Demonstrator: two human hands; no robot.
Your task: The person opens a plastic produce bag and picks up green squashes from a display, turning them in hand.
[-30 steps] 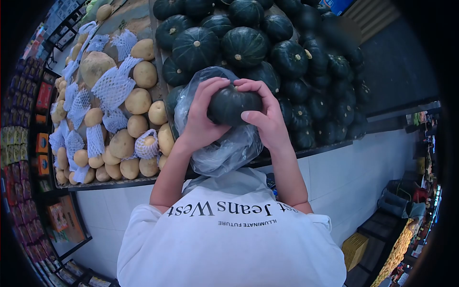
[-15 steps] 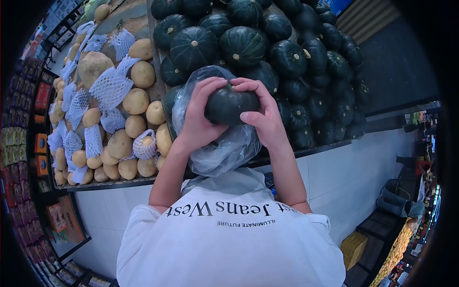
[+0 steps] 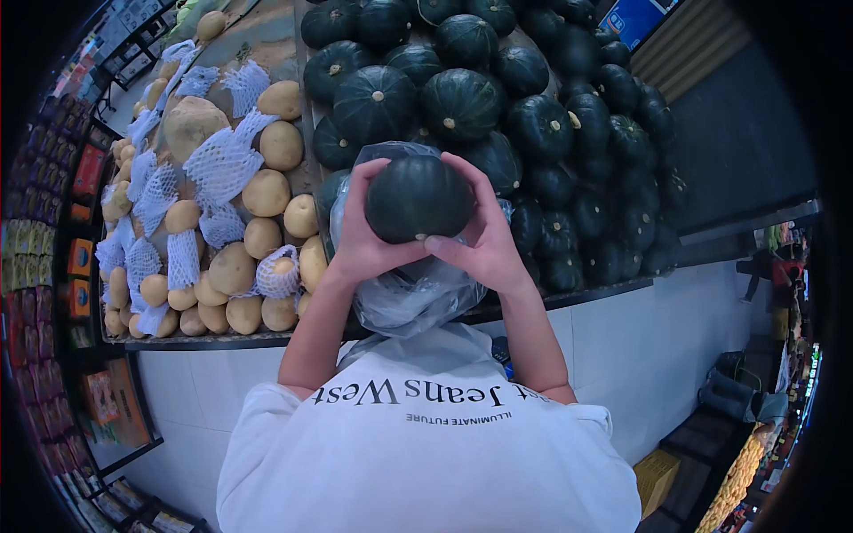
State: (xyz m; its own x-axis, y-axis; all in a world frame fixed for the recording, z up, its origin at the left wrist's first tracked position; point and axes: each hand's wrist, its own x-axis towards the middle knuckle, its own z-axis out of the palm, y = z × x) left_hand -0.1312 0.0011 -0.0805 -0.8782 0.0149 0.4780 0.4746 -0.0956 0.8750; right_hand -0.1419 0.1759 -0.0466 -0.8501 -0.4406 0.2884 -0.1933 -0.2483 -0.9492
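Observation:
Between my two hands is a dark green kabocha squash (image 3: pixel 419 197), raised in front of my chest. My left hand (image 3: pixel 360 233) wraps its left side, and my right hand (image 3: pixel 487 244) grips its right side, the thumb by a small pale spot on the lower edge. Behind and below the squash hangs a crumpled clear plastic bag (image 3: pixel 413 302), partly covered by the squash and my hands. I cannot tell how the bag is held up. Just beyond, more kabocha squashes (image 3: pixel 459 105) lie heaped on the display.
Left of the squashes, round tan root vegetables (image 3: pixel 233 268) lie on the same stand, several in white foam netting (image 3: pixel 225 169). A divider (image 3: pixel 309 120) separates the two heaps. Packaged goods (image 3: pixel 31 258) line shelves at far left. A yellow crate (image 3: pixel 656 480) sits low at right.
Both hands have turned the squash, so its pale spot moved from the top to the edge near me. The fingers shifted from over its top to its sides. The view moved slightly.

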